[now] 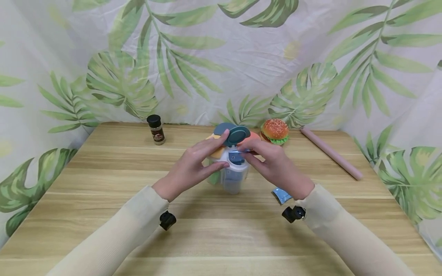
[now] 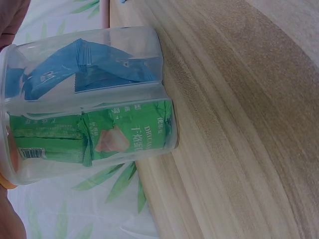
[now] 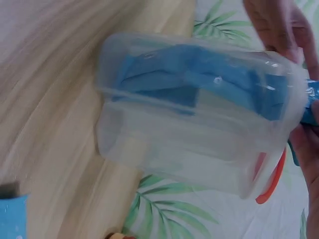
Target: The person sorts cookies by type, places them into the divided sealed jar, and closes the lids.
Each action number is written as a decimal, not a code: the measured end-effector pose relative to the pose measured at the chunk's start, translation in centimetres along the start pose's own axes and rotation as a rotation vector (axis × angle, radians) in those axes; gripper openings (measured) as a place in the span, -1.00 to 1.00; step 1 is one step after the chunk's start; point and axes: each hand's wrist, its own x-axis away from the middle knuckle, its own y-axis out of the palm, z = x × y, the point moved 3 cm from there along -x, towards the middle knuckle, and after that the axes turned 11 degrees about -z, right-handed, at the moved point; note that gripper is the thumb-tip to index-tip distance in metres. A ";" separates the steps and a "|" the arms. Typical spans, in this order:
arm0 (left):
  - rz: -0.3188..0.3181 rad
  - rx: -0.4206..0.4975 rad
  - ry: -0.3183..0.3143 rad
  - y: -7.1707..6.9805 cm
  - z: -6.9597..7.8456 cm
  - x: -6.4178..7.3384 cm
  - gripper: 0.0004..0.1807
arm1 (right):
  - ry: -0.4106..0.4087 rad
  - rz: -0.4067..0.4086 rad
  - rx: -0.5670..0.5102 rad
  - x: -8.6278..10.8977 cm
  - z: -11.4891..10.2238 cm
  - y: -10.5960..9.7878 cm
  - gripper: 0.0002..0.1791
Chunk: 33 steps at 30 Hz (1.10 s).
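A clear divided storage container (image 1: pixel 232 187) stands mid-table, with colored flap lids on top. Its dark green flap (image 1: pixel 238 135) is raised over a compartment holding blue packets (image 2: pixel 55 74). Green snack packets (image 2: pixel 124 132) fill the neighboring compartment. My left hand (image 1: pixel 193 159) grips the container's top from the left, thumb at the white rim and a fingertip against the raised flap. From the right, my right hand (image 1: pixel 271 159) pinches a blue packet (image 3: pixel 311 92) at the opening. The right fingers partly hide that packet. Another blue packet (image 1: pixel 282 195) lies on the table beneath my right wrist.
A toy hamburger (image 1: pixel 275 131) sits behind the container, to its right. Farther right, a pink rod (image 1: pixel 331 153) lies slantwise. A black-capped spice jar (image 1: pixel 157 130) stands at the back left. A leaf-print cloth (image 1: pixel 193 57) hangs behind the wooden table (image 1: pixel 214 237).
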 end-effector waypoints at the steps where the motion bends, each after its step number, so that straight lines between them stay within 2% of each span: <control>1: 0.000 -0.001 -0.002 0.0 0.0 0.0 -0.03 | -0.001 -0.003 0.008 0.0 0.1 0.1 -0.68; 6: 0.009 -0.007 0.009 -0.1 -0.1 0.0 -0.04 | -0.027 -0.004 0.050 0.1 0.1 0.3 -0.68; 14: 0.003 -0.007 0.002 -0.1 0.0 -0.1 -0.06 | -0.029 -0.023 0.072 0.2 0.3 0.4 -0.80; 33: 0.004 -0.011 0.001 -0.1 0.1 -0.1 -0.06 | -0.019 -0.152 0.083 0.3 0.1 0.2 -0.82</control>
